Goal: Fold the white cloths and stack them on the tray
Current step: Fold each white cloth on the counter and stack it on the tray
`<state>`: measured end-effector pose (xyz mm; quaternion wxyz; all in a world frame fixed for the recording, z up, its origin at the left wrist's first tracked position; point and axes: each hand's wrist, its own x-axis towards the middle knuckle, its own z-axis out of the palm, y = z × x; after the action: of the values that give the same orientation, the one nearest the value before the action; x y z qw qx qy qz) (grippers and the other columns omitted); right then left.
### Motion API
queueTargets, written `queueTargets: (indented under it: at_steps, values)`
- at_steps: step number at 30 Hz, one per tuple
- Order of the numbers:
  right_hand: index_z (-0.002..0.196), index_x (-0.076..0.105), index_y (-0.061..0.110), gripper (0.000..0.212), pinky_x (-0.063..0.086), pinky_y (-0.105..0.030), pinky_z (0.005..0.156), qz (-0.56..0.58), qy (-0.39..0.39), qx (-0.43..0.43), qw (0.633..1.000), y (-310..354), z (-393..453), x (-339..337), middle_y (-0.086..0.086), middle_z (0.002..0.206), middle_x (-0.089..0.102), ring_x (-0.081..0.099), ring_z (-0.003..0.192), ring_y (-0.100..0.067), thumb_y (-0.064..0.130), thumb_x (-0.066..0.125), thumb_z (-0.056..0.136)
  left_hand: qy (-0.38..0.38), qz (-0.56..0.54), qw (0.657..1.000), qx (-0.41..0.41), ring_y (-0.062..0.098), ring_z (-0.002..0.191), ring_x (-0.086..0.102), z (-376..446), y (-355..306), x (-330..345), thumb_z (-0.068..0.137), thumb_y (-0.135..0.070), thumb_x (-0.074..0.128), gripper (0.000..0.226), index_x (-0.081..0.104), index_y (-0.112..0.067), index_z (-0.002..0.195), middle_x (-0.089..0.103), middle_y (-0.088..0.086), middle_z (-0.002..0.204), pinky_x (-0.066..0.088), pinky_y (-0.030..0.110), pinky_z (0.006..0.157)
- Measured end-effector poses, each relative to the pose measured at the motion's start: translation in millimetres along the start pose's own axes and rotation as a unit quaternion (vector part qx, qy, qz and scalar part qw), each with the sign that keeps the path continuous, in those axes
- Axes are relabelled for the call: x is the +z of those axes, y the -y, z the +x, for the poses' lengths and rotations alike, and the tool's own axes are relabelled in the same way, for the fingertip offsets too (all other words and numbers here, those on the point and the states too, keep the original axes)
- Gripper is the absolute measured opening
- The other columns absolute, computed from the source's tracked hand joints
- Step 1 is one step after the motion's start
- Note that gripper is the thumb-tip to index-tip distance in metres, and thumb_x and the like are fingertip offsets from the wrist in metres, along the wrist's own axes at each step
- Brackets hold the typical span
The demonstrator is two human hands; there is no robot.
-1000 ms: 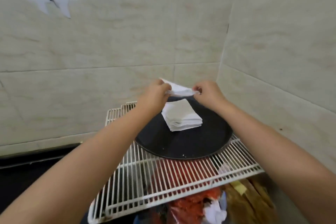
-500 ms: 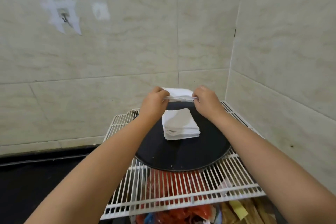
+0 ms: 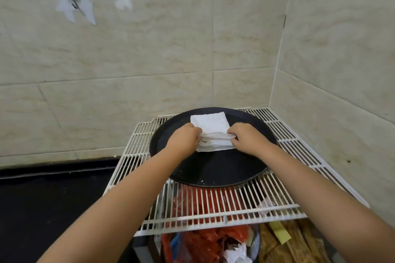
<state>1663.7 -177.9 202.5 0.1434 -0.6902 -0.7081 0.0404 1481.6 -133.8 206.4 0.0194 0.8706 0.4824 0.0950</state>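
A corner of pale marbled wall tiles point(image 3: 149, 53) fills the upper two thirds of the frame, with white tape patches around a small metal hook point(image 3: 73, 3) at the upper left. Below centre, the left hand point(image 3: 184, 137) and the right hand point(image 3: 245, 136) meet over a stack of folded white cloths point(image 3: 213, 134). Both hands have their fingers curled in at the near corners of the stack: the left pinches the top layers at the stack's left edge, the right pinches them at the right edge, so the cloths lie directly between the two hands and extend away from them toward the wall. The upper face of the top cloth shows clear and flat beyond the knuckles, while the layered edges of the stack show below and between the fingers. The stack sits on a round black tray point(image 3: 213, 168), toward its far half, with bare dark tray surface showing below the hands. The tray rests on a white wire rack point(image 3: 213, 205) pushed into the corner, its right side against the right wall. Through the rack's bars and under its lower edge show red plastic bags point(image 3: 205, 241), crumpled white paper and some brownish material at the lower right. A dark counter point(image 3: 53, 198) lies at the lower left of the frame, beside the rack
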Motion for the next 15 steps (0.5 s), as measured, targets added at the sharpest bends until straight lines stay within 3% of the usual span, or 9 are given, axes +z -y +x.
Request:
queueTargets:
  at_steps: [2, 5, 8, 15]
  values:
    - [0.080, 0.060, -0.002, 0.016, 0.042, -0.033, 0.064, -0.012, 0.011, 0.004, 1.000, 4, -3, -2, -0.013, 0.081, 0.057, 0.060, 0.082, -0.032, 0.008, 0.048, 0.084, 0.022, 0.017, 1.000, -0.009, 0.034, 0.110, 0.053, 0, 2, 1, 0.097, -0.017, 0.038, 0.034, 0.049, -0.006, 0.127, 0.050, 0.017, 0.125, 0.046, 0.041, 0.093]
    - [0.110, 0.057, 0.003, 0.027, 0.050, -0.041, 0.086, -0.047, 0.026, 0.005, 0.999, 16, -10, -10, -0.014, 0.113, 0.057, 0.057, 0.102, -0.031, 0.014, 0.048, 0.087, 0.046, 0.024, 0.998, -0.023, 0.033, 0.117, 0.050, -10, 7, -3, 0.097, -0.021, 0.038, 0.041, 0.036, -0.011, 0.137, 0.041, 0.015, 0.136, 0.046, 0.043, 0.095]
    - [0.125, 0.049, 0.005, 0.039, 0.043, -0.042, 0.098, -0.074, 0.016, -0.010, 0.997, 46, -10, -22, -0.014, 0.131, 0.050, 0.048, 0.119, -0.031, 0.016, 0.049, 0.088, 0.034, 0.024, 0.999, -0.024, 0.030, 0.126, 0.042, -34, 21, -21, 0.096, -0.029, 0.042, 0.048, 0.033, -0.012, 0.139, 0.037, 0.010, 0.142, 0.042, 0.042, 0.100]
    - [0.133, 0.042, 0.011, 0.044, 0.039, -0.038, 0.102, -0.042, -0.021, -0.206, 0.977, 222, -3, -37, -0.012, 0.137, 0.047, 0.044, 0.125, -0.028, 0.023, 0.048, 0.091, -0.040, 0.076, 0.988, -0.127, 0.032, 0.123, 0.044, -157, 122, -105, 0.094, -0.031, 0.043, 0.045, 0.039, -0.010, 0.133, 0.044, 0.013, 0.136, 0.043, 0.043, 0.098]
